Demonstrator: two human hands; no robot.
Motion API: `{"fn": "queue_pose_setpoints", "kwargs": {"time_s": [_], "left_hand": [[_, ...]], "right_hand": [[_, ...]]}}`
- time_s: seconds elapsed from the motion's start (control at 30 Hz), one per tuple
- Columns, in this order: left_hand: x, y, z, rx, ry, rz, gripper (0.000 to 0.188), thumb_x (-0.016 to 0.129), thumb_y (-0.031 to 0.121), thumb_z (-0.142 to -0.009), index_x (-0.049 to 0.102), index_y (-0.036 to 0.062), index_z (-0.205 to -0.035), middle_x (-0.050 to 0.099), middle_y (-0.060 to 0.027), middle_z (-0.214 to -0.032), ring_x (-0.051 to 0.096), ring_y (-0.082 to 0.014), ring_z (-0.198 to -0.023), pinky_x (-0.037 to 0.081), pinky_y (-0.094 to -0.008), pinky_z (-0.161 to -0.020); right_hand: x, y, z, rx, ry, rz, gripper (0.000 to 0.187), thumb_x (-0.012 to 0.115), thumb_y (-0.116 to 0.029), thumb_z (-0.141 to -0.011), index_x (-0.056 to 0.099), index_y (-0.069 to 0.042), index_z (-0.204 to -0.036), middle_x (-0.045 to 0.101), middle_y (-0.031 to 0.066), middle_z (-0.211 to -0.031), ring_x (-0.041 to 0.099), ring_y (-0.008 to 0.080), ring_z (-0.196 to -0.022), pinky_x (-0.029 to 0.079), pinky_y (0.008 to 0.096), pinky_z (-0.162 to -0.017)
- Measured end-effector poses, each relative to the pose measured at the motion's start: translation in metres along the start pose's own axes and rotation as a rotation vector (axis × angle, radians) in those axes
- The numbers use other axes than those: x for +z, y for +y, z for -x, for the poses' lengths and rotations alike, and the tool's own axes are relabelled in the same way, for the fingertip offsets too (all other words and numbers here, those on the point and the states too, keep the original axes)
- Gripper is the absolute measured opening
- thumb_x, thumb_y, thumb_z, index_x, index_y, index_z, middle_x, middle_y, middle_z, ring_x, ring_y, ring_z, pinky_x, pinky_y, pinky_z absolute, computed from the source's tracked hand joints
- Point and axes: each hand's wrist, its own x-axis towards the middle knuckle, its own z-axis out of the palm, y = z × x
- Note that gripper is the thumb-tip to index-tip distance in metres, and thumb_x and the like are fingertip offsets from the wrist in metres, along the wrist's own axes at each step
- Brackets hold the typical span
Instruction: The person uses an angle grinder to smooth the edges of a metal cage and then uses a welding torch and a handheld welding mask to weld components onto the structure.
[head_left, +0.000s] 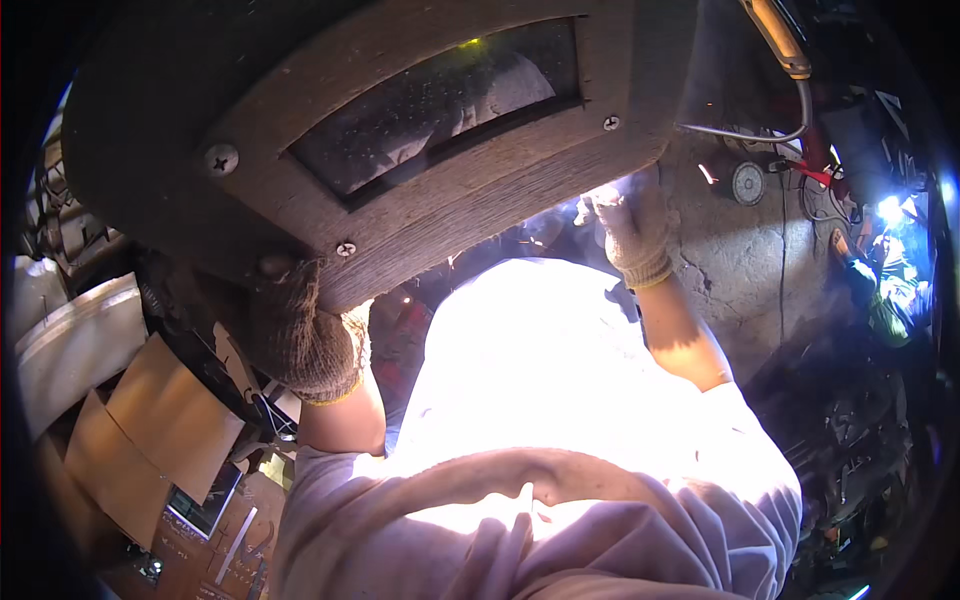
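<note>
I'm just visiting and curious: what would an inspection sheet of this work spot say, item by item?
Surface: cracked concrete floor, lit by glare.
Job's things: handheld welding shield with dark window; bright arc glow at the right hand.
Clutter: cardboard pieces at left; round disc on the floor.
Grippers: left hand, gloved, grips the shield's lower edge; right hand, gloved, closed at the arc, what it holds is hidden by glare.
Cables: hose and wires at upper right.
Surroundings: another person welding at far right.
</note>
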Motion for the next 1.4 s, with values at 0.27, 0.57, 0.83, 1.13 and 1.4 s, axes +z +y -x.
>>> {"fn": "queue_pose_setpoints", "kwargs": {"time_s": [0.27,0.57,0.83,1.13,1.4], "left_hand": [[0.000,0.002,-0.003,0.012,0.001,0.004,0.044,0.064,0.038,-0.089,0.056,0.0047,-0.117,0.060,-0.0137,-0.111,0.062,-0.0311,-0.098,0.051,-0.0416,-0.082],[0.001,0.001,-0.002,0.000,-0.003,0.009,0.044,0.065,0.038,-0.088,0.058,0.0041,-0.115,0.062,-0.0130,-0.109,0.063,-0.0298,-0.096,0.052,-0.0397,-0.081],[0.001,-0.001,-0.001,-0.003,0.002,0.010,0.044,0.066,0.038,-0.088,0.059,0.0036,-0.113,0.063,-0.0123,-0.107,0.064,-0.0285,-0.094,0.053,-0.0380,-0.079],[-0.003,-0.004,0.001,-0.025,0.012,-0.007,0.044,0.067,0.039,-0.087,0.060,0.0030,-0.111,0.064,-0.0116,-0.105,0.065,-0.0272,-0.092,0.054,-0.0361,-0.078],[-0.002,-0.002,0.000,-0.022,0.015,-0.022,0.044,0.068,0.039,-0.086,0.061,0.0025,-0.109,0.065,-0.0110,-0.103,0.066,-0.0260,-0.090,0.055,-0.0344,-0.077]], "right_hand": [[-0.008,-0.005,0.001,0.003,-0.034,0.178,0.024,0.067,-0.022,-0.090,0.056,-0.004,-0.102,0.058,0.0040,-0.083,0.057,0.0106,-0.069,0.050,0.0251,-0.061],[-0.013,-0.009,-0.005,0.044,-0.056,0.158,0.020,0.070,-0.019,-0.088,0.060,-0.005,-0.097,0.058,0.0055,-0.085,0.058,0.0126,-0.069,0.051,0.0272,-0.061],[-0.023,0.001,-0.003,-0.067,-0.079,0.615,0.021,0.067,-0.005,-0.087,0.057,-0.002,-0.106,0.062,0.0124,-0.095,0.066,0.0210,-0.074,0.058,0.0368,-0.064],[-0.002,-0.004,-0.007,0.107,0.005,0.057,0.027,0.062,-0.019,-0.092,0.050,-0.003,-0.110,0.059,0.0069,-0.083,0.058,0.0128,-0.070,0.050,0.0286,-0.061],[-0.005,-0.010,-0.012,0.108,0.016,0.131,0.036,0.064,-0.029,-0.091,0.050,-0.001,-0.108,0.059,0.0060,-0.078,0.058,0.0129,-0.066,0.051,0.0281,-0.059]]}}
